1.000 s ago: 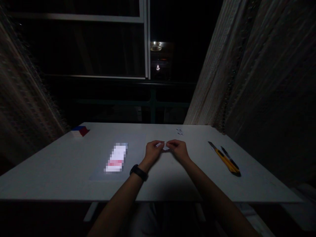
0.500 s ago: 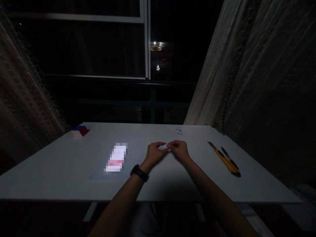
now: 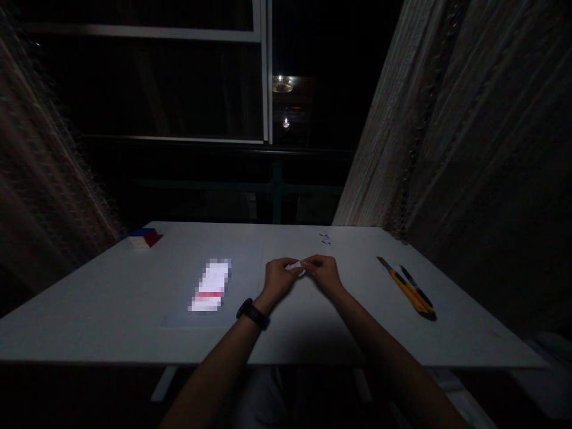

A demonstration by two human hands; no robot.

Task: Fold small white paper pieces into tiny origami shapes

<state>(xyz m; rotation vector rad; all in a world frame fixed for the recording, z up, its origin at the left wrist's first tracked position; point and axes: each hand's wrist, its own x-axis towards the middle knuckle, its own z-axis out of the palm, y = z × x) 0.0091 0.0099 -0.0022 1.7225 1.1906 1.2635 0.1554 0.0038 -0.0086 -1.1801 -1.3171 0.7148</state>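
we hold a small white paper-like piece [image 3: 294, 266] in narrow pinches of our left hand [image 3: 279, 279] and right hand [image 3: 325, 274].

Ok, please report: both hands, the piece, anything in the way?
Left hand, right hand: both pinching small white piece, partly hidden. No obstruction visible; yellow cutter lies apart, to the right.

The small white piece [image 3: 293, 266] looks to me like matt paper. The tabletop [image 3: 102, 304] is smooth, the right-hand curtain [image 3: 375, 155] rough, ribbed cloth; over there, the yellow cutter [image 3: 407, 291] seems plastic, its blade [image 3: 383, 262] metal.
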